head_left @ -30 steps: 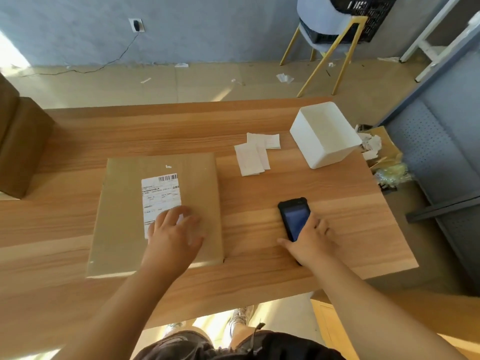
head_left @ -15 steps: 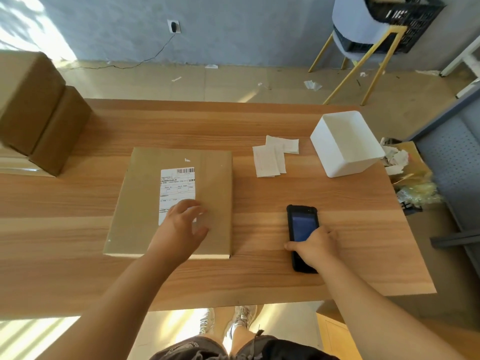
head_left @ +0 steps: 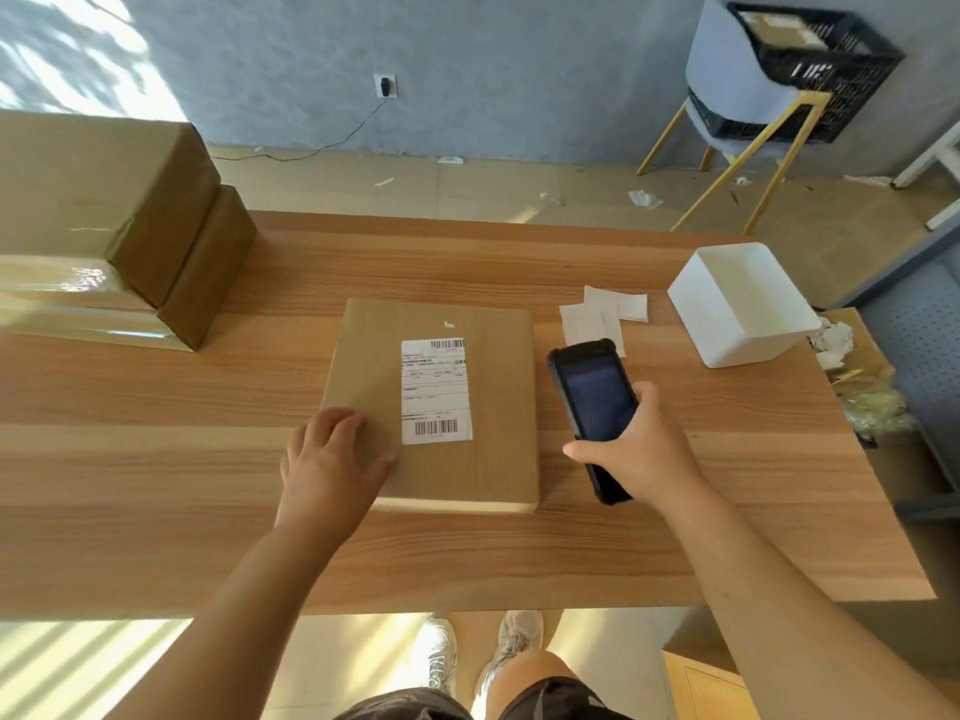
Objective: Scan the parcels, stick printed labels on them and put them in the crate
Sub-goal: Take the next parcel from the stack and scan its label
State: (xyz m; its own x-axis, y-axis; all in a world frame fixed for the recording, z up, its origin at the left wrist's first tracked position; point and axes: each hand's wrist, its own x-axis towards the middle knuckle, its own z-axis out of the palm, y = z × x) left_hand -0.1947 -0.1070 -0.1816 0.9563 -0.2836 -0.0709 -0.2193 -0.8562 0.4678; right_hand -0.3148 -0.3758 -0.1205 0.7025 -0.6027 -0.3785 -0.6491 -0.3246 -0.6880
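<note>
Wooden desk (head_left: 156, 459) carries the flat brown parcel (head_left: 498, 407) at its middle, label (head_left: 435, 392) face up. Left hand (head_left: 332, 459) rests loosely on the near-left corner, holding nothing; right hand (head_left: 639, 454) grips the scanner (head_left: 592, 397) just beside the right edge. Best aim its top end squarely at the barcode (head_left: 436, 427).

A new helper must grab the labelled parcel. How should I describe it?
On the wooden table, look mid-table. The flat brown parcel lies under the left hand, beside the black scanner; unlike the bulkier boxes stacked at the table's left end, it is thin and bears a white barcode label.
</note>
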